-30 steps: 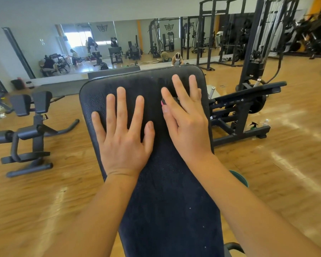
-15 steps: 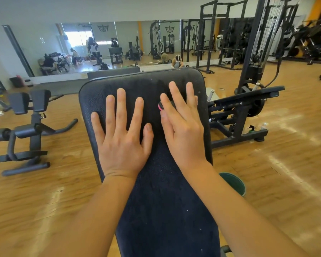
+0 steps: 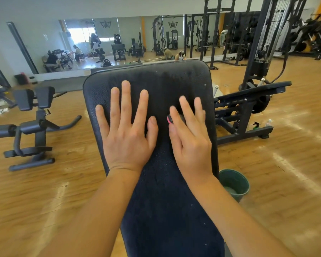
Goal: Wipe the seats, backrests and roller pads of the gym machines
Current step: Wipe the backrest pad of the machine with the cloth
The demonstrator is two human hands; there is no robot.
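Note:
A black padded backrest (image 3: 148, 76) tilts up in front of me. A dark blue cloth (image 3: 167, 210) lies along its lower part, running up under my hands. My left hand (image 3: 127, 130) presses flat on the pad and the cloth's top, fingers spread and straight. My right hand (image 3: 190, 138) lies flat beside it near the pad's right edge, fingers straight. A small pink-and-black thing (image 3: 170, 119) shows under the right index finger; what it is cannot be told.
A green bucket (image 3: 234, 182) stands on the wooden floor right of the bench. A spray bottle (image 3: 256, 125) sits by a black machine frame (image 3: 246, 112) further right. A roller-pad machine (image 3: 32, 127) stands at left. A mirror wall (image 3: 119, 39) and racks lie behind.
My right hand has slid down the backrest toward me, away from the pad's top edge. My left hand has stayed where it was.

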